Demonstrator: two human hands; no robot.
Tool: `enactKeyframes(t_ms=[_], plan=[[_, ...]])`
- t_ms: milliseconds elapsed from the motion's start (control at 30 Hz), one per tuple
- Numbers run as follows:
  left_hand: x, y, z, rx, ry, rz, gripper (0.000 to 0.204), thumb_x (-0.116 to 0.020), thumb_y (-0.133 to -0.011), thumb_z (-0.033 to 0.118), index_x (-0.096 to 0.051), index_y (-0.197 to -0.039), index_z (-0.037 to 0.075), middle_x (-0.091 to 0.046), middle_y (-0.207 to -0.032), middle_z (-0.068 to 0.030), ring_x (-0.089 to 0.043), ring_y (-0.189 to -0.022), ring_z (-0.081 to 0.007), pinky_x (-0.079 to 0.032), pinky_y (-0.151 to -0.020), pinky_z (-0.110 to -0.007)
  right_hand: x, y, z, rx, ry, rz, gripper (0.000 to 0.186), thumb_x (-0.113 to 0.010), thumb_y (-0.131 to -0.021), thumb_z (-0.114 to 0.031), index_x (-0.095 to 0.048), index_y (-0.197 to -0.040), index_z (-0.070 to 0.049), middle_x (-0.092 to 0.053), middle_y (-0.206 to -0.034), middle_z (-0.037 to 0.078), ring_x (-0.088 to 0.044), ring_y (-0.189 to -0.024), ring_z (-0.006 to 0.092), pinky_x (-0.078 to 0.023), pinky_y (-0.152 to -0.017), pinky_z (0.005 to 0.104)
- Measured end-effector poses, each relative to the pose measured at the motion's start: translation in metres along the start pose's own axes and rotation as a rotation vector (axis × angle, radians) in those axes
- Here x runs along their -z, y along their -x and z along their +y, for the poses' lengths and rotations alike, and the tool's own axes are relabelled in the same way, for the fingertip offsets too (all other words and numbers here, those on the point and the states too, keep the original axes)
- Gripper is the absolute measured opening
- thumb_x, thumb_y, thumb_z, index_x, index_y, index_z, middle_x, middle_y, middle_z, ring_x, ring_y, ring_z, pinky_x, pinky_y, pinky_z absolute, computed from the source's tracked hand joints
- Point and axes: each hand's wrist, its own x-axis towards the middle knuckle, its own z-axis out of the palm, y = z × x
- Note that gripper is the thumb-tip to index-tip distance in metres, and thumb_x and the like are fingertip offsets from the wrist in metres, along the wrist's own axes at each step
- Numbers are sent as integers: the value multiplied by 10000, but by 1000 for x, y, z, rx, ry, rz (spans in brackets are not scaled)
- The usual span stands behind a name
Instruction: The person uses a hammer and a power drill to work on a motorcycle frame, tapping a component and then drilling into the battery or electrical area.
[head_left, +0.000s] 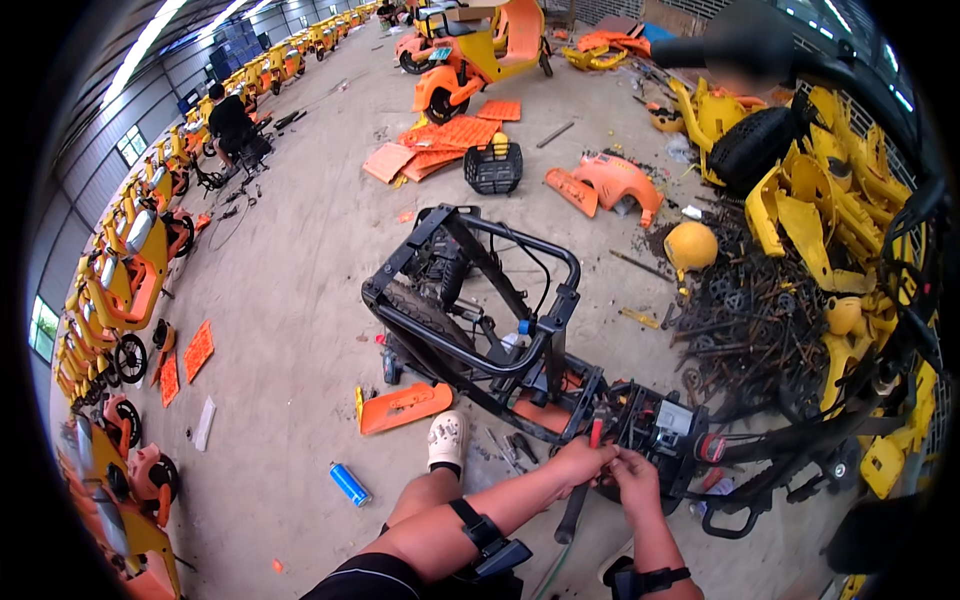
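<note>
My left hand (583, 462) and my right hand (635, 475) meet over the front end of a black scooter frame (470, 355). The fingers of both are closed and pressed together; what they pinch is too small and hidden to name. A red handle-like piece (597, 432) sticks up just behind my left fingers. Below the hands a black rubber-like grip (571, 515) slants downward. Beside my right hand lies an open black housing (630, 410) with wires and a pale labelled part (674, 418). A red round cap (711, 447) sits at its right.
An orange panel (405, 408), a blue can (350, 483) and several hand tools (515, 447) lie on the floor. To the right are heaped dark metal parts (750, 320) and yellow body panels (810, 215). Scooters (130, 265) line the left; another person (228, 122) sits farther back.
</note>
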Motion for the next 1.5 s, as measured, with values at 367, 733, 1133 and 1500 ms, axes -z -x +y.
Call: enactKeyframes(t_ms=[367,733,1133,1500], plan=[[7,16,-22,-38,-170,-45,400,-732,-883,434,-642,-942,49,-604,-752,-10,-494,-533,-83,-407,-450,-241,8,20,-6,-22,-144,-171,201,-588,-923,-61,-680,-1080,24,-688,-917,74,-632,-794,139,-491,-669,267],[13,24,-24,-61,-184,-13,431,-771,-842,436,-624,-1006,65,-562,-720,12,-487,-555,-77,-421,-457,-241,12,37,-20,21,-29,-148,170,-653,-913,-86,-692,-1035,26,-708,-882,83,-661,-766,148,-500,-666,264],[9,22,-8,-30,-272,-229,471,-783,-833,415,-660,-1118,61,-605,-782,11,-482,-593,-68,-415,-474,-236,33,43,-26,22,-10,-169,153,-676,-895,-53,-693,-1015,41,-712,-893,110,-678,-790,168,-545,-729,288],[15,17,12,-26,-343,-302,461,-791,-821,440,-683,-1033,45,-600,-758,5,-484,-585,-80,-423,-474,-244,29,41,-32,34,-24,-140,126,-676,-896,-11,-691,-1004,52,-710,-894,107,-681,-808,171,-564,-767,304]])
